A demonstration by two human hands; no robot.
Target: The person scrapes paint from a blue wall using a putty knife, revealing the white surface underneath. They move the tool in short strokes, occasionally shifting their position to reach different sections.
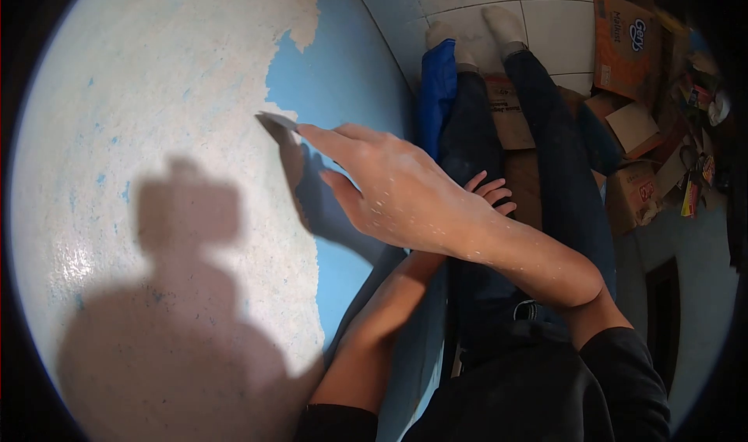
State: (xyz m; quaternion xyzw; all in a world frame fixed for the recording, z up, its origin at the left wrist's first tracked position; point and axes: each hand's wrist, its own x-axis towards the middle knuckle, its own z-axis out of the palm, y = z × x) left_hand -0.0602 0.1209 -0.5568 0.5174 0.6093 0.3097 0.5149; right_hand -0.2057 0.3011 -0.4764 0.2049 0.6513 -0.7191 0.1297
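Note:
My right hand (401, 185) is closed around a paint scraper (277, 126), whose handle is hidden under the fingers. The thin blade lies against or very close to the wall, at the ragged edge of the blue paint (343, 64). To its left the wall (202, 84) is stripped to a pale surface with small blue flecks. White flakes dot the back of my right hand and forearm. Beneath that forearm, my left hand (489, 193) rests by my thigh with its fingers spread and nothing visible in them; its palm is mostly hidden.
An orange carton (623, 49) and several torn boxes (633, 130) are piled at the right. Flattened cardboard (510, 111) lies between my legs, and a blue cloth-like piece (438, 91) is beside one leg. White floor tiles (553, 33) stretch beyond. My shadow falls across the wall.

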